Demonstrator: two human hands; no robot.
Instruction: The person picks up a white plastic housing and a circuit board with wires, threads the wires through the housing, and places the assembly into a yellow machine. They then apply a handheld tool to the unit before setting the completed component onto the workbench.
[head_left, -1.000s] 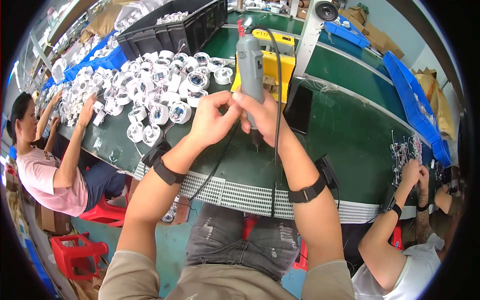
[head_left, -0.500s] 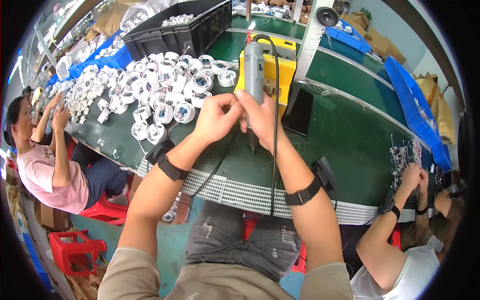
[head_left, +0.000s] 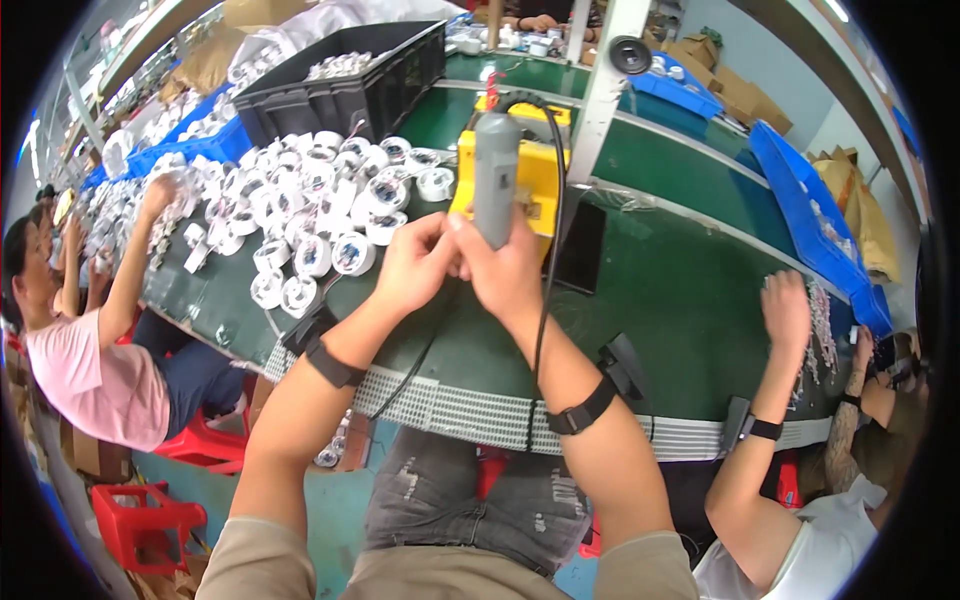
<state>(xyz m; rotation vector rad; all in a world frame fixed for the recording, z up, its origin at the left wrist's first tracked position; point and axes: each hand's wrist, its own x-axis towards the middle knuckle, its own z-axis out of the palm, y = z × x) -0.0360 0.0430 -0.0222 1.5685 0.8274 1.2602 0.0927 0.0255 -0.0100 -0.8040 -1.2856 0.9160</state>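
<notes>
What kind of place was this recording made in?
Most likely a factory assembly line: a long green workbench heaped with small white round parts, black and blue bins, other workers seated alongside, and a grey electric screwdriver in the right hand.

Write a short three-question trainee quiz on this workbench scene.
1. True or false: the right hand grips the grey electric screwdriver upright.
2. What lies piled on the green table to the left of the hands? A) round white parts B) red bottles C) folded cloth
3. Fill in: the left hand pinches at the tool's ____ end.

Key: 1 true; 2 A, the round white parts; 3 lower.
</notes>
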